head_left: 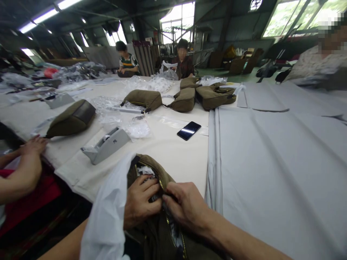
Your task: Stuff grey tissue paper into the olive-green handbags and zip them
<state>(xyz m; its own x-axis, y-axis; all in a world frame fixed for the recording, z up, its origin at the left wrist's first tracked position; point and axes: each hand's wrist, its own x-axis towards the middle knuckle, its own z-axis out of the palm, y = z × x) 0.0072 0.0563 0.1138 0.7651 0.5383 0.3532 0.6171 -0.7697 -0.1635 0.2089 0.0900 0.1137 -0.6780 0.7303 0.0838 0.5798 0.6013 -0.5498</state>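
An olive-brown fabric bag [162,173] with a brass-toothed zipper is close in front of me. Its zipped opening gapes, and crumpled pale stuffing [146,170] shows inside. My left hand [142,200] lies at the opening, fingers bent together over the edge and the thumb against the fabric. On the other side, my right hand [187,206] pinches the zipper edge between thumb and fingers; whether it has the zipper pull is hidden. A white sheet of thin wrapping [108,213] hangs over my left forearm beside the bag.
A grey tape dispenser [108,144] and a black phone [189,130] lie beyond the bag. Several olive bags [146,99] and clear plastic wrapping [138,126] lie farther back. Grey sheeting [271,169] covers the right side. A co-worker's hands [34,148] are at the left; other people sit around the table.
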